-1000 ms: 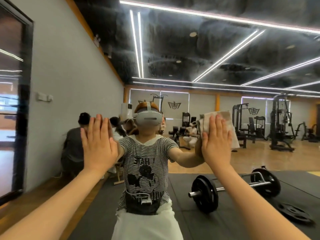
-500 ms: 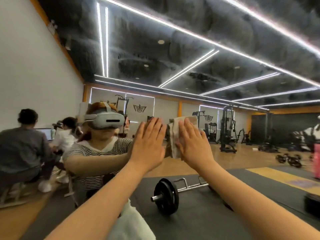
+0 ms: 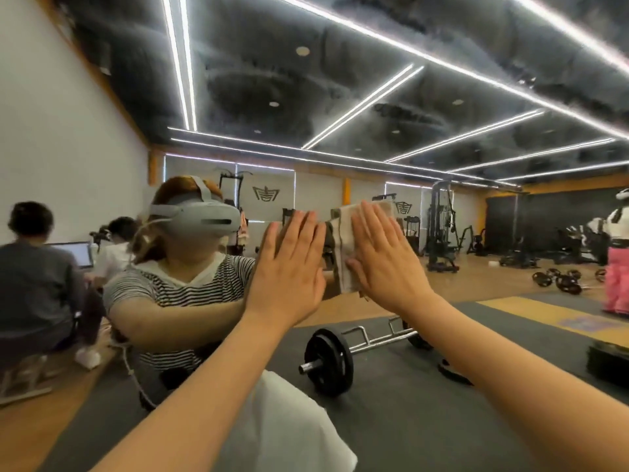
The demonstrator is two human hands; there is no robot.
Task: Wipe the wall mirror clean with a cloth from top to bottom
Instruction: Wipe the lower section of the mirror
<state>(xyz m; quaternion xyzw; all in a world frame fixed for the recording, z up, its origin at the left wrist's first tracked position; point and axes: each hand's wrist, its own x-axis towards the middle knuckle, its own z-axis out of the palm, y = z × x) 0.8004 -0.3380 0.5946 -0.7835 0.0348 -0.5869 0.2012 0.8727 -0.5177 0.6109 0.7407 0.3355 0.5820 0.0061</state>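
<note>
Our right hand point(image 3: 384, 257) presses the cloth point(image 3: 343, 247) flat on the wall mirror point(image 3: 442, 97) at mid-height, fingers straight. Our left hand point(image 3: 289, 267) leans bare on the glass and may leave prints.

Both bare forearms reach forward and upward from the bottom of the view, converging toward the middle. The left hand point(image 3: 289, 267) is raised with the palm facing away, fingers straight, close together and pointing up, the back of the hand toward the camera. The right hand point(image 3: 386, 258) stands just beside it at about the same height, also flat, its fingers straight and slightly spread, thumb out to the left.
</note>
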